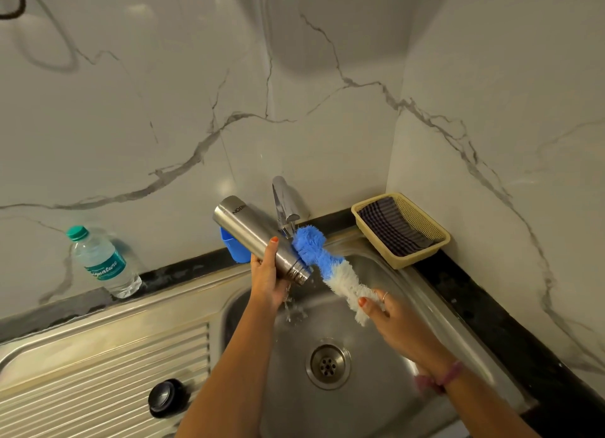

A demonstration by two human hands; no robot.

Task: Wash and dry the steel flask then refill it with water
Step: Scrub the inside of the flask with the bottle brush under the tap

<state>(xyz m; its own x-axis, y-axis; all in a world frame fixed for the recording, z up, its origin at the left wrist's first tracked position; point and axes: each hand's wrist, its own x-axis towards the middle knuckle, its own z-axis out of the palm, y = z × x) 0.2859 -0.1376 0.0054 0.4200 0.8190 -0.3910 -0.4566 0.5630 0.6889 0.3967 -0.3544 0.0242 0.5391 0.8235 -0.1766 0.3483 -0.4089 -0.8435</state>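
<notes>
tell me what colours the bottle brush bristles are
Blue at the tip, white toward the handle end; head view.

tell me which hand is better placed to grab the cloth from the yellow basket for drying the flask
Right. The right hand is on the basket's side of the sink, nearer the checked cloth, and would only need to drop the brush it holds. The left hand grips the steel flask, draining it mouth-down.

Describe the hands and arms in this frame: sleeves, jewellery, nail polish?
Both forearms bare, no sleeves visible. Left hand: orange-red nail polish on the thumb. Right hand: same polish, thin ring on one finger, purple band around the wrist.
</notes>
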